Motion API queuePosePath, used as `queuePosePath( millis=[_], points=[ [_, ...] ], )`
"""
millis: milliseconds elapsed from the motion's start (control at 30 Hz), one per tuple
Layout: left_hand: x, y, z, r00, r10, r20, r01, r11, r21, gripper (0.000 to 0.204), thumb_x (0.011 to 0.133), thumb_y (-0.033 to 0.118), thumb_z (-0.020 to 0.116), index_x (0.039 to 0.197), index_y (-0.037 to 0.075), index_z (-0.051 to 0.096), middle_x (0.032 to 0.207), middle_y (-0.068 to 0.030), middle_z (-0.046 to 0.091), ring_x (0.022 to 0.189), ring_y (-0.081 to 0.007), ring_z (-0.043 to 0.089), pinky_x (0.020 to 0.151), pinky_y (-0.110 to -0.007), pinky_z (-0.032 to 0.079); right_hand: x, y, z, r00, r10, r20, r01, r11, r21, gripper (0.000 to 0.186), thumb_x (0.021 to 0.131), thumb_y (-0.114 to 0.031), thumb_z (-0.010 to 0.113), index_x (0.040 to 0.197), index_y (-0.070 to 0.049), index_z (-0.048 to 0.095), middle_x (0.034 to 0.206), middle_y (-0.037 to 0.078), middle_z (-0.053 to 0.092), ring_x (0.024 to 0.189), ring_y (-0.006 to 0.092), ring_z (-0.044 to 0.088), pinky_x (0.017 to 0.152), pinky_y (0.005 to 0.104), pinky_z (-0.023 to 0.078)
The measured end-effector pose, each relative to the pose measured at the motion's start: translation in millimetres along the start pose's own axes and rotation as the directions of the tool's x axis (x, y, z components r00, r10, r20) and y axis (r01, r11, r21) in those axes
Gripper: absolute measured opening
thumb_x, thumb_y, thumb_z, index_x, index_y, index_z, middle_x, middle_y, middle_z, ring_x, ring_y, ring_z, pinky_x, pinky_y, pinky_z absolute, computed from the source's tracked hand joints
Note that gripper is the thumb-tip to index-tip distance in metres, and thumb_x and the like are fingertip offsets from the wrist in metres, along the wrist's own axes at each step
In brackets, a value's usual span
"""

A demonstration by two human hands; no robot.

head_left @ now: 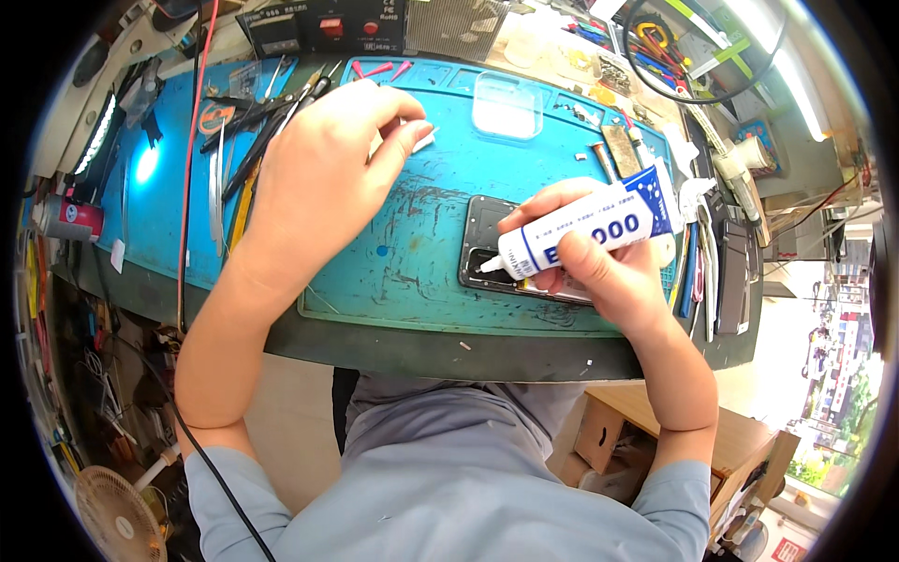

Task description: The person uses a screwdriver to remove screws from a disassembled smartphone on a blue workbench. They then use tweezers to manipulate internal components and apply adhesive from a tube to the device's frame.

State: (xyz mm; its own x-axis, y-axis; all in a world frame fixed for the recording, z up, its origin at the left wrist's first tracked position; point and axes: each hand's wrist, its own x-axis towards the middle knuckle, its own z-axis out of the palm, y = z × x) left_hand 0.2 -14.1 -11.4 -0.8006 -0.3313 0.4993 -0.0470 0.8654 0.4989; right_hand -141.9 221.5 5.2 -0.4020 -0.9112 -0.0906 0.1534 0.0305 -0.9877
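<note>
My two hands at the bench, held well apart. My right hand (pixel 613 272) is closed around a white-and-blue tube (pixel 573 228), thumb along its near side; the tube slants down to the left, and its white nozzle (pixel 493 265) points at a dark recess in a black phone-shaped housing (pixel 485 217). Whether the nozzle touches it I cannot tell. The housing lies flat just left of and partly beneath my right hand, on a blue mat (pixel 393 267). My left hand (pixel 323 178) is raised over the mat, fingers curled, thumb and forefinger pinched on a small white piece (pixel 425 142) whose kind I cannot make out. Beyond and between my hands sits a clear plastic box (pixel 507 105); beyond my left hand lie pink pieces (pixel 378 70).
</note>
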Motion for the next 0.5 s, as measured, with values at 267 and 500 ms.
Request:
queuePosePath(
  millis=[267,500],
  points=[
    [-2.3,1.7,-7.1,0.998,-0.03,0.061,0.028,0.999,0.03,0.012,0.098,0.011,0.073,0.106,0.003,0.075,0.091,-0.0052,0.069,0.071,-0.0149,0.058,0.065,-0.029,0.048,1.8,8.6,4.3,0.997,-0.031,0.072,0.041,0.989,-0.14,0.03,0.097,-0.021,0.081,0.118,-0.001,0.074,0.11,0.01,0.078,0.096,0.0142,0.073,0.08,0.0278,0.059],
    [-0.4,-0.7,-12.1,0.998,-0.053,0.025,0.053,0.999,-0.002,0.013,0.098,0.011,0.073,0.106,0.002,0.075,0.095,-0.0058,0.073,0.076,-0.0148,0.061,0.07,-0.028,0.05,1.2,12.3,4.2,0.996,-0.043,0.073,0.055,0.984,-0.169,0.03,0.096,-0.019,0.081,0.119,0.0,0.074,0.111,0.011,0.078,0.098,0.0166,0.074,0.083,0.0296,0.059]
  ],
)
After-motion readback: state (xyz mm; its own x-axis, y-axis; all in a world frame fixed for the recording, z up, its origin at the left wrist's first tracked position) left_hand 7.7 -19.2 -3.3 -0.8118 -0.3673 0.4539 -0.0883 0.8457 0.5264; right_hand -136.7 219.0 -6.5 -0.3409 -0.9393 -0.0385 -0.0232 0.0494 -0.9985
